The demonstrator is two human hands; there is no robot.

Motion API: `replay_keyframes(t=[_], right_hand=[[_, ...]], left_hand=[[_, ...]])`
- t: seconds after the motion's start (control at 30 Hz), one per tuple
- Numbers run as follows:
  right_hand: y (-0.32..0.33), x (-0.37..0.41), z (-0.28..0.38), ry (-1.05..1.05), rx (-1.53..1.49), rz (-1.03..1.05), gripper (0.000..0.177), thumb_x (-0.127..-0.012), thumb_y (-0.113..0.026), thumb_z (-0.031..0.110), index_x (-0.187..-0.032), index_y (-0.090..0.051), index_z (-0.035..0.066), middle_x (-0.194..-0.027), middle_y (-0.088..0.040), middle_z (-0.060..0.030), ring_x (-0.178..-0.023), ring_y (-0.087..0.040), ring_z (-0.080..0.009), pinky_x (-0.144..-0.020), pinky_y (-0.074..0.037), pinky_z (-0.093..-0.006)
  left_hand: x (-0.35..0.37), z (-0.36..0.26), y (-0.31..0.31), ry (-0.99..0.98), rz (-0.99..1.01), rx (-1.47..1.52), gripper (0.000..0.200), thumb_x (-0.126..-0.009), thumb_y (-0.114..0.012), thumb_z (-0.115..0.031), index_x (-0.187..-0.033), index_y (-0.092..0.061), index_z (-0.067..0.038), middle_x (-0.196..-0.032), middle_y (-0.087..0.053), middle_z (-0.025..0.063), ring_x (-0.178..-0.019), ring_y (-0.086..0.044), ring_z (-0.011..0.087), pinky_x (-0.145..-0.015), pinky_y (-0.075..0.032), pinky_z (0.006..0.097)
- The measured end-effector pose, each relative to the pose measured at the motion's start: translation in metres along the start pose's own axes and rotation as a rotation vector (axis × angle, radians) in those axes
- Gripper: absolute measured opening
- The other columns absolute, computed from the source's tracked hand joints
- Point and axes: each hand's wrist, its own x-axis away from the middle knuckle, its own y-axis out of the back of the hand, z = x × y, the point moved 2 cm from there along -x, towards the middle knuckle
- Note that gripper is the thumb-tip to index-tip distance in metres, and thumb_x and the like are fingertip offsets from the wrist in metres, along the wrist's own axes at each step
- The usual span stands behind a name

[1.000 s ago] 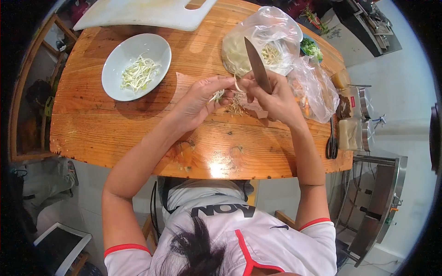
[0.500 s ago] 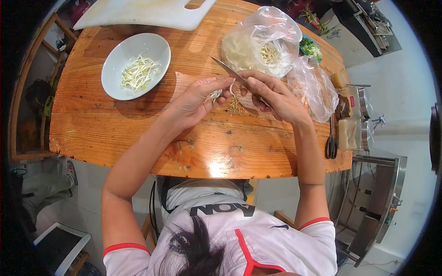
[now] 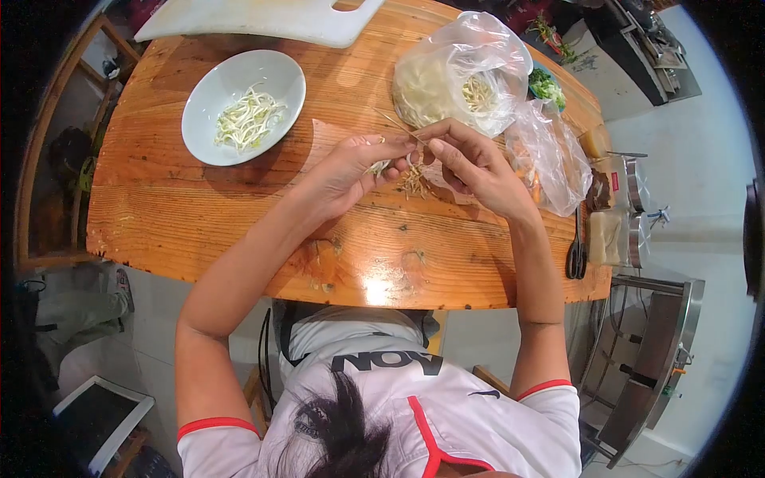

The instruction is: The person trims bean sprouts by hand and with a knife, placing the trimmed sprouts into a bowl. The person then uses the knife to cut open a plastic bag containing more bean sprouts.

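Note:
My left hand (image 3: 351, 171) is closed on a few bean sprouts (image 3: 380, 167), with its thumb and fingertips pinched together. Close against those fingertips, my right hand (image 3: 474, 167) grips a knife (image 3: 395, 121). Its thin blade points up and left, seen nearly edge-on, and the handle is mostly hidden in the palm. Beneath both hands a small heap of brownish root ends (image 3: 414, 185) lies on a pinkish sheet (image 3: 325, 137). To the left, a white bowl (image 3: 194, 107) holds a pile of trimmed-looking white sprouts (image 3: 249, 119).
A clear plastic bag (image 3: 434, 68) with more sprouts stands beyond my hands. Right of it are chopped greens (image 3: 546, 88), another plastic bag (image 3: 558, 171) with orange contents, and black-handled scissors (image 3: 576, 259). A white cutting board (image 3: 263, 17) lies at the far left.
The knife blade has rolled from showing its flat side to nearly edge-on. My hands stay close together, and the whole view has shifted slightly.

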Motion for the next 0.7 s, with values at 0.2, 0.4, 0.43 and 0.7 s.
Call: replay_keyframes(t=[0.2,0.4,0.43,0.7], right_hand=[[-0.003,0.000,-0.002,0.002,-0.011,-0.018,0.026,-0.095,-0.052,0.026,-0.103,-0.056,0.002,-0.075,-0.053,0.0019,-0.055,-0.042,-0.0025,-0.046,-0.033,-0.0194],[0.006,0.001,-0.003,-0.049,-0.001,-0.064,0.032,-0.095,-0.051,0.033,-0.099,-0.057,0.002,-0.076,-0.053,0.0006,-0.057,-0.042,-0.0037,-0.048,-0.035,-0.0204],[0.012,0.002,-0.005,-0.083,0.047,-0.072,0.033,-0.094,-0.052,0.034,-0.099,-0.058,0.002,-0.077,-0.053,0.0003,-0.058,-0.043,-0.0042,-0.049,-0.036,-0.0209],[0.021,0.003,-0.009,-0.104,0.459,-0.185,0.032,-0.084,-0.066,0.031,-0.083,-0.067,-0.001,-0.061,-0.059,-0.0042,-0.058,-0.049,-0.0086,-0.053,-0.041,-0.0277]], left_hand=[[-0.001,-0.001,0.000,-0.018,0.009,-0.051,0.018,-0.086,-0.065,-0.019,-0.097,-0.061,-0.005,-0.082,-0.059,-0.0026,-0.073,-0.053,0.0036,-0.061,-0.043,0.0159],[-0.004,-0.004,0.008,-0.046,-0.007,-0.003,0.025,-0.086,-0.065,-0.021,-0.103,-0.058,-0.004,-0.086,-0.059,-0.0025,-0.073,-0.053,0.0037,-0.062,-0.044,0.0163],[-0.004,-0.008,0.011,-0.066,-0.040,0.004,0.027,-0.087,-0.064,-0.021,-0.106,-0.057,-0.004,-0.087,-0.059,-0.0022,-0.073,-0.054,0.0039,-0.063,-0.045,0.0164],[0.000,-0.023,0.016,-0.143,-0.141,0.057,0.031,-0.093,-0.053,-0.019,-0.118,-0.051,0.000,-0.095,-0.061,0.0026,-0.082,-0.059,0.0070,-0.072,-0.052,0.0199]])
